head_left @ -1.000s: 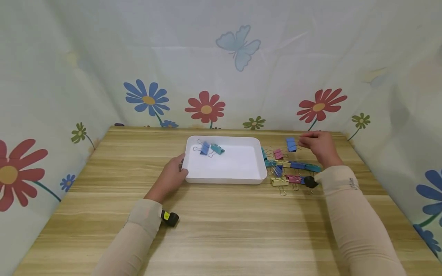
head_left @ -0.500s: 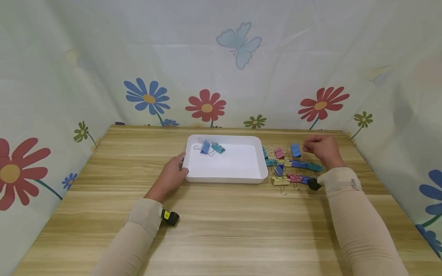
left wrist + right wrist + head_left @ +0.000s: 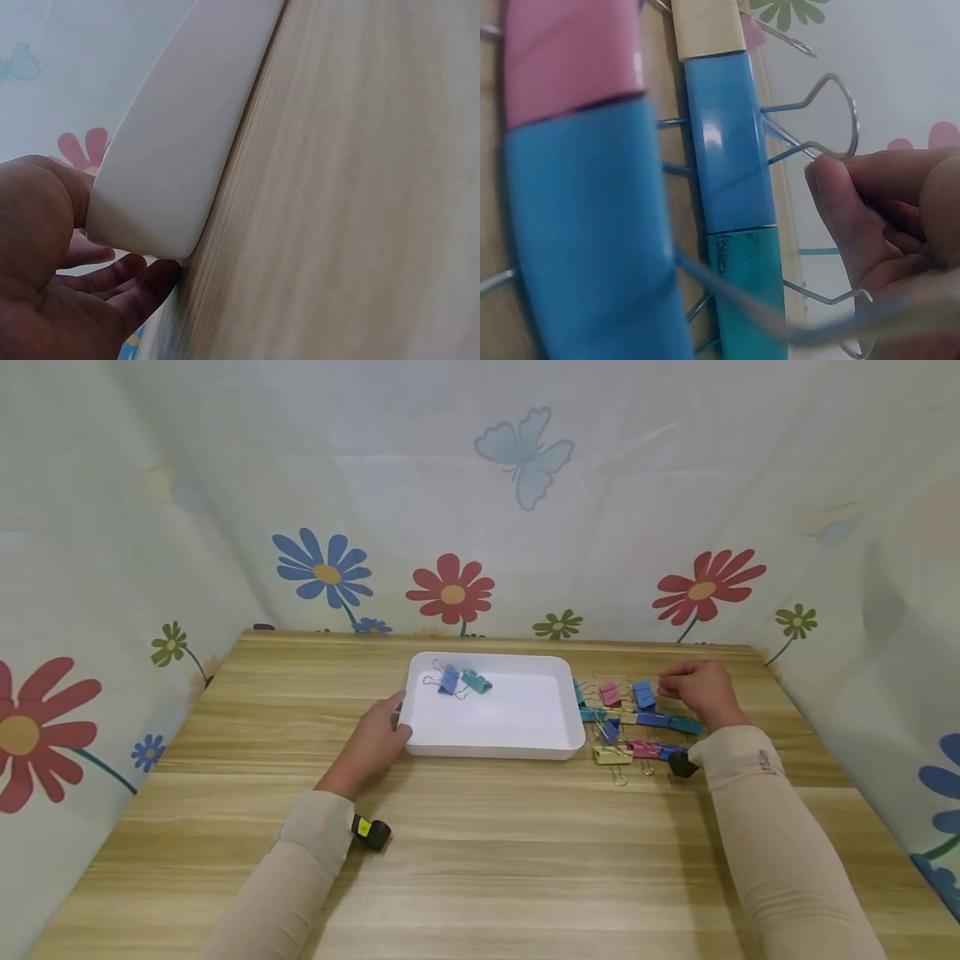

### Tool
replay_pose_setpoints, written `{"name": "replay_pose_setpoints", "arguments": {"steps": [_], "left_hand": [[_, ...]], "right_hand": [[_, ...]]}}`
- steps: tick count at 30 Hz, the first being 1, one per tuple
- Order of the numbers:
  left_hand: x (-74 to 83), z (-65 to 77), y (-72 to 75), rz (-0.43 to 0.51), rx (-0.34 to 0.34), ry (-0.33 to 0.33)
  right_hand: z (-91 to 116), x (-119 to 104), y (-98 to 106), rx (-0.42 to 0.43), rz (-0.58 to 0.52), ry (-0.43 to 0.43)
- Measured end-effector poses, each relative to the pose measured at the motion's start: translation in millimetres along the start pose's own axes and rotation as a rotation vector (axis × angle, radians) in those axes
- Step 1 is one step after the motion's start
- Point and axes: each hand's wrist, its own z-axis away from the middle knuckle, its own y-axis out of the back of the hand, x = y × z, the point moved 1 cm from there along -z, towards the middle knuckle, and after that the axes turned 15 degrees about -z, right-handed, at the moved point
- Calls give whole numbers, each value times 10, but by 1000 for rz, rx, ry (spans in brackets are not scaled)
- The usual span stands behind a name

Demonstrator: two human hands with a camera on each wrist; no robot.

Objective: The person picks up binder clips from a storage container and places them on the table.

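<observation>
My left hand (image 3: 375,739) grips the left end of a shallow white tray (image 3: 491,750), thumb near its rim and fingertips at its base in the left wrist view. Inside the tray lie a blue binder clip (image 3: 448,680) and a teal binder clip (image 3: 477,682). My right hand (image 3: 701,689) is behind the clip rows, thumb and forefinger pinched together at the wire handle of a light-blue binder clip (image 3: 643,695). That clip stands beside a pink binder clip (image 3: 611,694). In the right wrist view the fingertips are partly behind a wire loop of the nearer row.
Right of the tray, several more clips form rows, among them a yellow clip (image 3: 612,756), a dark-blue clip (image 3: 611,731) and a teal clip (image 3: 686,725). The wooden table (image 3: 510,852) meets a flowered curtain (image 3: 360,460) at the back and sides.
My right hand has lowered the light-blue binder clip from above the table to beside the pink clip, moving slightly right and towards me. The left hand stays on the tray.
</observation>
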Motion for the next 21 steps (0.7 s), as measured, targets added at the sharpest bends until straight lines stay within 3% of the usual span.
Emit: {"name": "replay_pose_setpoints", "arguments": {"steps": [21], "left_hand": [[5, 14, 3, 0, 3, -7]], "right_hand": [[-6, 3, -71, 10, 58, -19]]}}
